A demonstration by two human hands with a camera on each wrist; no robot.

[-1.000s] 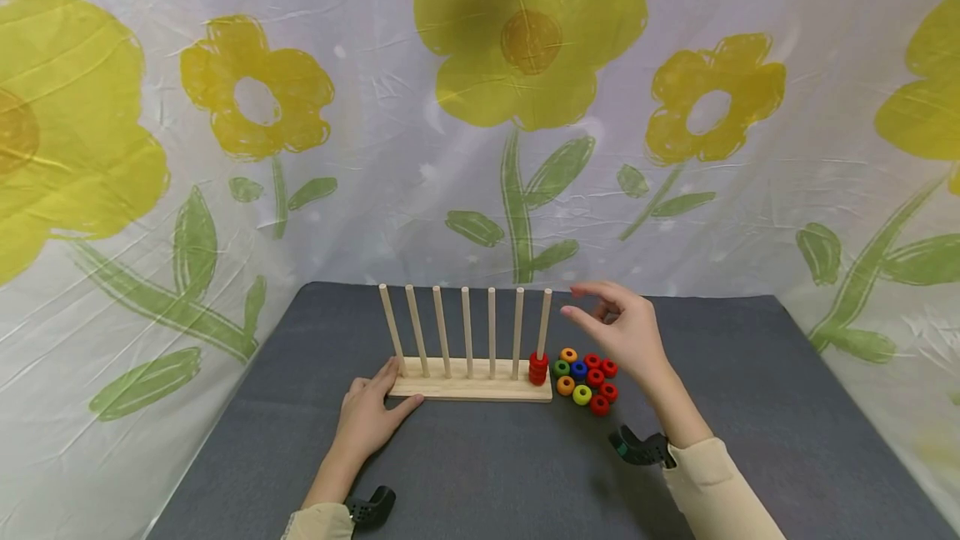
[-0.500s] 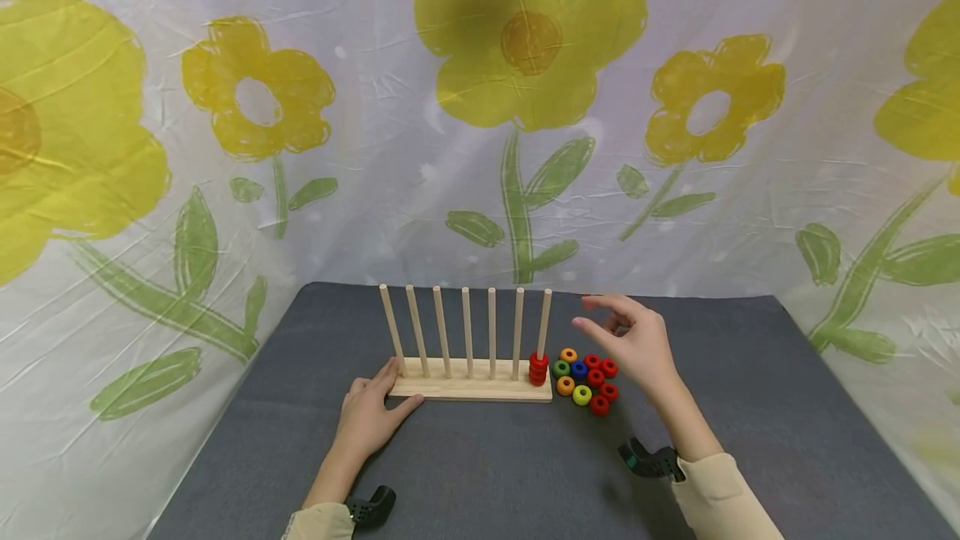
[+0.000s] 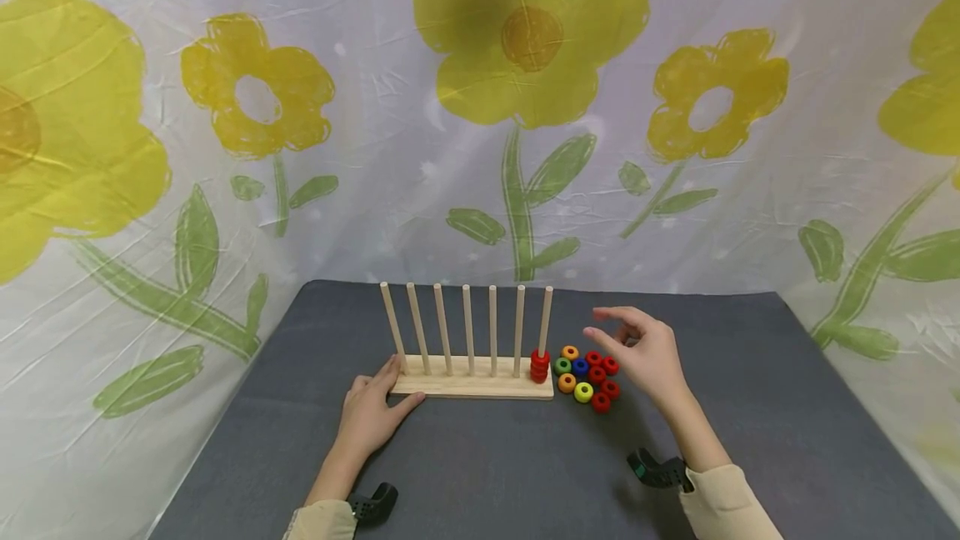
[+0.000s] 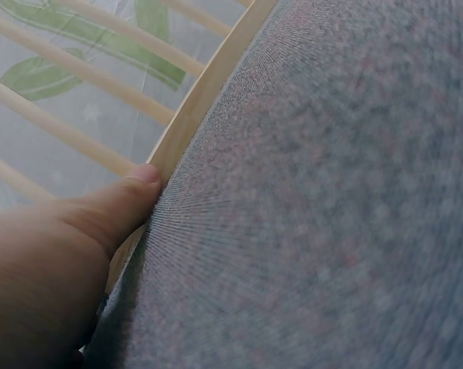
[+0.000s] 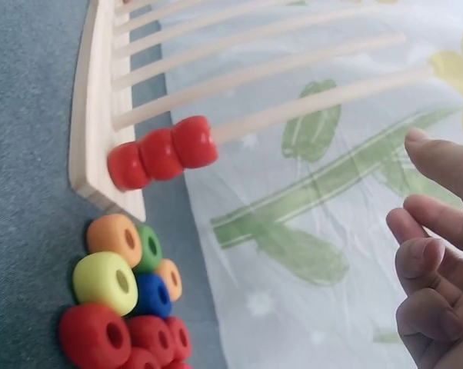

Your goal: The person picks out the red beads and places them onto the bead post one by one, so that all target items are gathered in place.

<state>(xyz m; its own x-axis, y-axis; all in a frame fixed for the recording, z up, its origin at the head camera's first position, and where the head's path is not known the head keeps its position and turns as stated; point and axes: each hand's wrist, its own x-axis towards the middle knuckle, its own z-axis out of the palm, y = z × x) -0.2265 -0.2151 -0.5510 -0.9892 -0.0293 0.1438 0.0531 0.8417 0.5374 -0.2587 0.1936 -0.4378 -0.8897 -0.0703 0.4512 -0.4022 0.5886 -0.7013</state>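
In the head view, the left grip [image 3: 367, 417] lies spread against the end of the peg rack [image 3: 471, 388], I'd guess to steady it; the right grip [image 3: 643, 354] hovers bare and parted by loose beads [image 3: 583, 393], probably clustered for easy reach. The left wrist view shows the thumb [image 4: 118, 206] on wood, no beads, whereas the right wrist view plainly separates three red beads [image 5: 161, 154] on the peg [image 5: 324, 101] nearest that grip.
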